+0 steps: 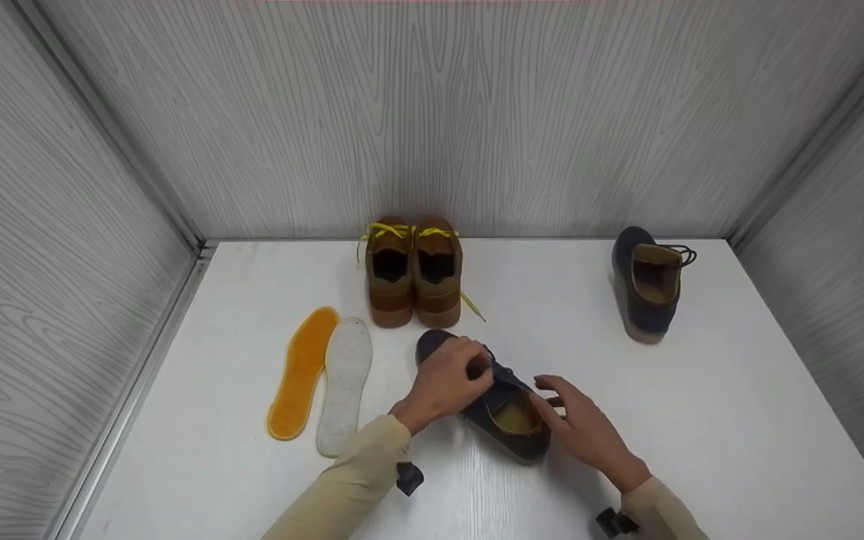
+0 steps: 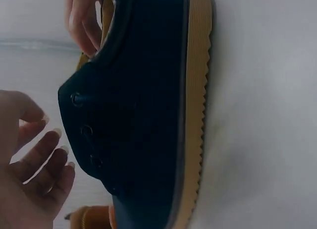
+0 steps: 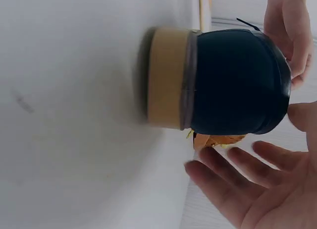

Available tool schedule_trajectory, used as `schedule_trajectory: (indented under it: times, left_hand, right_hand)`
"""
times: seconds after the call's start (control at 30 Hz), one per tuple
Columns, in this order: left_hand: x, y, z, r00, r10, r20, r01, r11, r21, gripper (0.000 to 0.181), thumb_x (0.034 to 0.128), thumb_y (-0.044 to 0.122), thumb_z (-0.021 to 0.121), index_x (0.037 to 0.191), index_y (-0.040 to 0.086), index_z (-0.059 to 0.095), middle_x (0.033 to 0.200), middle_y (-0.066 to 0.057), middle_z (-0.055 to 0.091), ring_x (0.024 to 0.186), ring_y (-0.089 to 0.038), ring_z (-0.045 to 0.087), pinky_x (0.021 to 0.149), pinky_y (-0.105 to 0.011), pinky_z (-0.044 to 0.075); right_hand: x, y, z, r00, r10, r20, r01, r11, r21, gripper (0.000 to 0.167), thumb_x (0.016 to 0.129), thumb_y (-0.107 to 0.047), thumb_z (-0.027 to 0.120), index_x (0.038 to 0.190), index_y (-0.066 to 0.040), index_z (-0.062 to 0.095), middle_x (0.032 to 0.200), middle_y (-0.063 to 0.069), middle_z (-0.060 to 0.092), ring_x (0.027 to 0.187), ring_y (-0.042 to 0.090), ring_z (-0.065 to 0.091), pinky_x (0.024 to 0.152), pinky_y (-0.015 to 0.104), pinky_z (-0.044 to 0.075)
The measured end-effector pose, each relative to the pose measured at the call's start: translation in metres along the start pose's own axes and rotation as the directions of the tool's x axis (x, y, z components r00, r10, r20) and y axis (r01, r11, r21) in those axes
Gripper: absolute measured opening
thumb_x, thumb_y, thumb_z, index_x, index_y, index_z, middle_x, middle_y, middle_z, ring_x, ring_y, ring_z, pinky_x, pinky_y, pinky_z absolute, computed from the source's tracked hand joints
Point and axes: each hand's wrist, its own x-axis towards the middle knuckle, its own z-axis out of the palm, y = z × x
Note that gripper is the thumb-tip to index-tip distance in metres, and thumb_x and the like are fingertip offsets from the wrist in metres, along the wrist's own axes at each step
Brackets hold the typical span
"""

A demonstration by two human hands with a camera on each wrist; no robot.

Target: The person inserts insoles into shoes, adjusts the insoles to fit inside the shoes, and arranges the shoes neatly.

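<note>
A dark navy lace-up shoe [image 1: 503, 412] with a tan sole stands upright, its toe pointing to the upper left. My left hand [image 1: 447, 382] is over the shoe's lacing with fingers bent; in the left wrist view, the left hand [image 2: 37, 159] has thumb and index finger close together beside the eyelets. Whether they pinch a lace cannot be made out. At the heel opening is my right hand [image 1: 586, 427]. The right wrist view shows that right hand [image 3: 267, 174] with its thumb against the collar and its other fingers loosely extended beside the shoe.
Brown shoes [image 1: 438, 281] with yellow laces stand behind, near the back wall. An orange insole [image 1: 303, 375] and a white insole [image 1: 346, 386] lie to the left. Another navy shoe [image 1: 646, 289] stands at the back right of the white table [image 1: 724, 420]. Grey panels enclose the table.
</note>
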Motion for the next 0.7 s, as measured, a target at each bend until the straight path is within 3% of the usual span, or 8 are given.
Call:
schedule_trajectory:
  times: [0.1, 0.17, 0.3, 0.43, 0.57, 0.7]
  left_hand:
    - [0.003, 0.013, 0.005, 0.996, 0.017, 0.087, -0.032, 0.985, 0.168, 0.018, 0.0830, 0.035, 0.065, 0.086, 0.017, 0.065, 0.084, 0.005, 0.056, 0.080, -0.013, 0.052, 0.073, -0.029, 0.046]
    - [0.005, 0.019, 0.007, 0.994, 0.013, 0.113, -0.041, 0.967, 0.250, 0.022, 0.0820, 0.038, 0.066, 0.083, 0.016, 0.064, 0.082, 0.004, 0.056, 0.078, -0.015, 0.051, 0.071, -0.030, 0.045]
    - [0.006, 0.024, 0.011, 0.991, -0.005, 0.131, -0.042, 0.936, 0.349, 0.024, 0.0815, 0.038, 0.067, 0.075, 0.016, 0.063, 0.078, 0.003, 0.055, 0.077, -0.016, 0.050, 0.070, -0.031, 0.046]
    - [0.002, 0.026, 0.015, 0.981, -0.047, 0.188, -0.046, 0.885, 0.463, 0.033, 0.0828, 0.043, 0.065, 0.069, 0.014, 0.067, 0.064, 0.003, 0.056, 0.070, -0.018, 0.053, 0.073, -0.036, 0.047]
    - [0.001, 0.030, 0.021, 0.960, -0.118, 0.255, -0.043, 0.835, 0.548, 0.041, 0.0824, 0.052, 0.065, 0.085, 0.012, 0.075, 0.070, -0.001, 0.064, 0.074, -0.022, 0.058, 0.079, -0.044, 0.046]
    - [0.003, 0.036, 0.026, 0.960, -0.156, 0.232, -0.024, 0.781, 0.624, 0.045, 0.0772, 0.055, 0.070, 0.095, 0.014, 0.075, 0.085, -0.003, 0.069, 0.080, -0.024, 0.062, 0.077, -0.046, 0.045]
  right_hand:
    - [0.006, -0.002, -0.001, 0.998, 0.045, 0.034, -0.045, 0.999, 0.005, 0.053, 0.096, -0.050, 0.047, 0.130, -0.010, 0.054, 0.123, 0.006, 0.060, 0.104, 0.024, 0.061, 0.085, 0.044, 0.048]
    - [0.009, -0.002, -0.001, 0.996, 0.064, 0.060, -0.065, 0.998, 0.007, 0.049, 0.096, -0.049, 0.047, 0.127, -0.012, 0.057, 0.119, 0.005, 0.062, 0.102, 0.022, 0.062, 0.084, 0.043, 0.049]
    - [0.016, -0.002, -0.001, 0.993, 0.057, 0.106, -0.060, 0.998, 0.023, 0.041, 0.098, -0.043, 0.049, 0.119, -0.011, 0.062, 0.113, 0.003, 0.064, 0.098, 0.018, 0.062, 0.081, 0.039, 0.050]
    - [0.019, -0.001, -0.002, 0.991, 0.009, 0.135, -0.012, 1.000, 0.020, 0.032, 0.099, -0.031, 0.052, 0.114, -0.006, 0.065, 0.101, 0.003, 0.066, 0.086, 0.015, 0.061, 0.073, 0.035, 0.050]
    - [0.020, -0.002, -0.001, 0.993, 0.007, 0.114, -0.009, 1.000, 0.013, 0.026, 0.097, -0.021, 0.053, 0.110, -0.005, 0.069, 0.086, 0.003, 0.066, 0.071, 0.013, 0.057, 0.062, 0.032, 0.048]
    - [0.020, -0.003, 0.002, 0.996, 0.036, 0.082, -0.038, 0.999, 0.022, 0.024, 0.096, -0.020, 0.054, 0.108, -0.006, 0.071, 0.077, 0.002, 0.065, 0.065, 0.013, 0.055, 0.058, 0.030, 0.047]
